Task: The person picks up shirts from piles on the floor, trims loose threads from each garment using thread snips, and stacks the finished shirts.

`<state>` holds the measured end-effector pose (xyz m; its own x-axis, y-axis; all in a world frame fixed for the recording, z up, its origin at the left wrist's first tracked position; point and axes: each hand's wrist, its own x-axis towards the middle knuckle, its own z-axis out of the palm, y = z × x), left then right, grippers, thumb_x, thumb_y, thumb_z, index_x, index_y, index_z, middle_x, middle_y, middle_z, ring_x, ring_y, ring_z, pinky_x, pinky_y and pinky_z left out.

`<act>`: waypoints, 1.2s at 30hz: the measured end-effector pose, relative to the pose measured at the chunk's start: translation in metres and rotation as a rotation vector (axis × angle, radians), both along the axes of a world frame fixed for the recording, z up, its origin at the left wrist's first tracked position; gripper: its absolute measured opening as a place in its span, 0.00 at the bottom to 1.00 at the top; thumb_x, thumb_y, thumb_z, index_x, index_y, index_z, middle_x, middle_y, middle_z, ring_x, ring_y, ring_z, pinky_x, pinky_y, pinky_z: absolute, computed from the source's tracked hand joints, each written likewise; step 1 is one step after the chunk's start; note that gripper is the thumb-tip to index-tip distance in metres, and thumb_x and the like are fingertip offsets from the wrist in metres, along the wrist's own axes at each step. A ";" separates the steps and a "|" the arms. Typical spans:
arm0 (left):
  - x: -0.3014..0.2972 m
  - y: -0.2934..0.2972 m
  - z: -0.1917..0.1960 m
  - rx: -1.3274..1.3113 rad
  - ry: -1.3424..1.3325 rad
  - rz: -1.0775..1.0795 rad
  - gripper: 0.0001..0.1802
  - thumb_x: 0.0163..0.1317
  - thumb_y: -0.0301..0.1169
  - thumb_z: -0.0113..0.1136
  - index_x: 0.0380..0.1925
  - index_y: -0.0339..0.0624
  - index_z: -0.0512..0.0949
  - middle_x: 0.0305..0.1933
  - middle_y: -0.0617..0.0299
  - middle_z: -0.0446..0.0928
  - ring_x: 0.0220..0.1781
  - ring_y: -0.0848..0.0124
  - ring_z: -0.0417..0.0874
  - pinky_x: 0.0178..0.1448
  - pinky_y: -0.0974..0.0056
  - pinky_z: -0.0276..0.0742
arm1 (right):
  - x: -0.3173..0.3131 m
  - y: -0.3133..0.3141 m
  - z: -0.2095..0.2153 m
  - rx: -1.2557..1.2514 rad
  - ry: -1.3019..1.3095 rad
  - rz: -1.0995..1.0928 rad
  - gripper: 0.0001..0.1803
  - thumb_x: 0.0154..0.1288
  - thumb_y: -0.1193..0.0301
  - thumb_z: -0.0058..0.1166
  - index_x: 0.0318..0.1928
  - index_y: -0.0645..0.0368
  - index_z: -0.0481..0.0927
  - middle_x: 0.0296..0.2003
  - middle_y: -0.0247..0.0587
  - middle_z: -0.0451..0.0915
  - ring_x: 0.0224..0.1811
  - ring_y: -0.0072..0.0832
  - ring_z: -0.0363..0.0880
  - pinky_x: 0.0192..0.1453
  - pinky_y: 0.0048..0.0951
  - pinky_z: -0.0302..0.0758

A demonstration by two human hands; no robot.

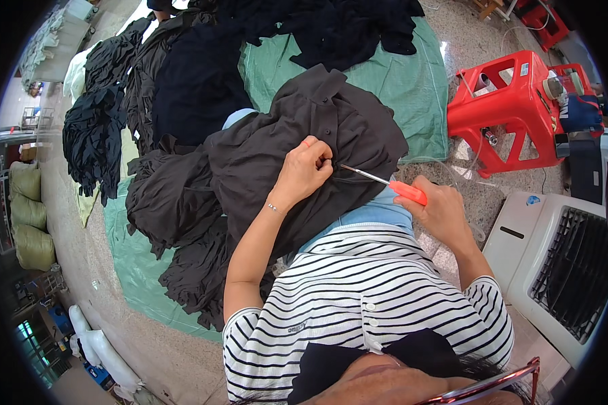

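Note:
Across my lap lies a dark brown-grey buttoned shirt [270,152], bunched up, with its button placket uppermost. The fingers of my left hand [305,170] are closed in a pinch on the cloth beside the placket. My right hand [442,210] is wrapped round the orange-red handle of a slim tool [408,192] with a thin metal shaft, like a screwdriver. Its shaft points left, and the tip is at the cloth just right of my left fingertips. Whether the tip touches the cloth I cannot tell.
Heaps of dark garments [199,77] lie ahead and to the left on a green sheet [412,88]. At the right stand a red plastic stool [507,111] with spools on it and a white air cooler [520,236]. A thin cord runs across the floor near the stool.

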<state>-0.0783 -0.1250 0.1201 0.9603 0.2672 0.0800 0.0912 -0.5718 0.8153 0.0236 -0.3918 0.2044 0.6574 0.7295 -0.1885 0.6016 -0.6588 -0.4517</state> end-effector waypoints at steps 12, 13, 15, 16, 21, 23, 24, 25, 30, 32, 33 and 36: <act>-0.007 -0.002 -0.006 0.109 0.032 -0.033 0.09 0.53 0.22 0.66 0.35 0.38 0.78 0.35 0.59 0.71 0.32 0.67 0.77 0.38 0.65 0.75 | -0.001 -0.001 -0.004 0.058 -0.033 -0.012 0.21 0.61 0.49 0.63 0.33 0.55 0.77 0.20 0.49 0.78 0.26 0.52 0.79 0.29 0.45 0.73; -0.005 -0.004 -0.007 0.166 0.035 -0.024 0.10 0.53 0.23 0.66 0.36 0.38 0.78 0.36 0.59 0.71 0.32 0.64 0.78 0.38 0.63 0.76 | 0.001 -0.001 -0.004 0.056 -0.036 -0.019 0.21 0.61 0.49 0.63 0.33 0.55 0.77 0.20 0.49 0.78 0.26 0.52 0.79 0.29 0.45 0.73; -0.003 -0.014 0.001 0.191 -0.053 0.010 0.11 0.52 0.25 0.67 0.36 0.39 0.78 0.37 0.58 0.72 0.35 0.62 0.78 0.39 0.62 0.76 | 0.006 0.001 -0.003 0.161 -0.038 -0.137 0.22 0.61 0.49 0.64 0.34 0.56 0.76 0.21 0.48 0.79 0.25 0.49 0.81 0.29 0.44 0.73; -0.002 -0.021 0.008 0.216 -0.138 0.050 0.11 0.52 0.26 0.67 0.37 0.40 0.79 0.38 0.58 0.72 0.37 0.60 0.78 0.41 0.61 0.76 | 0.008 0.002 -0.004 0.224 -0.052 -0.213 0.20 0.60 0.52 0.66 0.36 0.55 0.77 0.22 0.48 0.80 0.26 0.50 0.81 0.29 0.44 0.73; -0.003 -0.056 0.017 0.555 -0.175 -0.179 0.14 0.46 0.36 0.71 0.31 0.47 0.78 0.35 0.62 0.72 0.43 0.62 0.74 0.43 0.59 0.65 | 0.017 -0.002 -0.015 0.356 -0.126 -0.356 0.19 0.60 0.55 0.67 0.40 0.55 0.78 0.26 0.48 0.81 0.29 0.50 0.81 0.31 0.42 0.74; 0.007 -0.057 0.000 0.657 -0.197 -0.191 0.08 0.49 0.33 0.64 0.25 0.47 0.74 0.29 0.62 0.73 0.40 0.62 0.75 0.42 0.59 0.67 | 0.018 -0.001 -0.022 0.371 -0.135 -0.359 0.19 0.60 0.56 0.67 0.40 0.56 0.78 0.27 0.48 0.81 0.29 0.50 0.81 0.31 0.42 0.74; 0.014 -0.056 0.005 0.530 -0.128 -0.211 0.06 0.51 0.31 0.62 0.24 0.43 0.76 0.26 0.58 0.77 0.35 0.58 0.79 0.40 0.56 0.73 | 0.019 0.000 -0.025 0.378 -0.144 -0.358 0.18 0.60 0.57 0.68 0.40 0.56 0.78 0.26 0.48 0.81 0.29 0.50 0.81 0.31 0.42 0.74; 0.022 -0.049 0.019 0.363 -0.031 -0.186 0.06 0.52 0.31 0.63 0.25 0.41 0.77 0.26 0.56 0.78 0.32 0.57 0.80 0.37 0.56 0.74 | 0.018 -0.001 -0.027 0.379 -0.150 -0.352 0.18 0.60 0.57 0.68 0.40 0.56 0.78 0.26 0.48 0.81 0.29 0.50 0.81 0.31 0.41 0.74; 0.063 0.070 0.050 -0.775 0.458 0.055 0.12 0.65 0.39 0.63 0.25 0.48 0.81 0.20 0.74 0.74 0.18 0.82 0.69 0.22 0.75 0.62 | 0.020 0.008 -0.012 0.429 -0.113 -0.384 0.16 0.60 0.61 0.68 0.40 0.56 0.79 0.26 0.47 0.81 0.29 0.48 0.82 0.31 0.39 0.75; 0.058 0.083 0.064 -0.835 0.527 0.074 0.14 0.67 0.39 0.59 0.25 0.45 0.79 0.19 0.71 0.71 0.17 0.79 0.68 0.24 0.72 0.66 | 0.019 0.013 -0.009 0.432 -0.103 -0.312 0.16 0.60 0.60 0.69 0.39 0.56 0.79 0.26 0.47 0.81 0.29 0.48 0.82 0.31 0.39 0.75; 0.055 0.086 0.066 -0.755 0.580 0.003 0.14 0.68 0.39 0.58 0.25 0.45 0.79 0.20 0.70 0.71 0.19 0.78 0.69 0.25 0.71 0.68 | 0.017 0.015 -0.008 0.438 -0.102 -0.248 0.17 0.59 0.60 0.69 0.39 0.56 0.79 0.26 0.46 0.81 0.28 0.48 0.82 0.30 0.39 0.75; 0.052 0.081 0.078 -0.600 0.655 -0.095 0.13 0.71 0.40 0.56 0.29 0.46 0.77 0.21 0.74 0.68 0.21 0.84 0.70 0.25 0.74 0.69 | 0.005 0.026 0.007 0.386 -0.086 -0.077 0.19 0.56 0.57 0.70 0.38 0.56 0.79 0.24 0.42 0.81 0.24 0.44 0.81 0.27 0.37 0.74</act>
<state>-0.0259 -0.0440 0.1977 0.7847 0.0046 -0.6199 0.6175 -0.0943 0.7809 0.0284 -0.3663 0.2116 0.7146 0.6839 0.1473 0.6030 -0.4954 -0.6253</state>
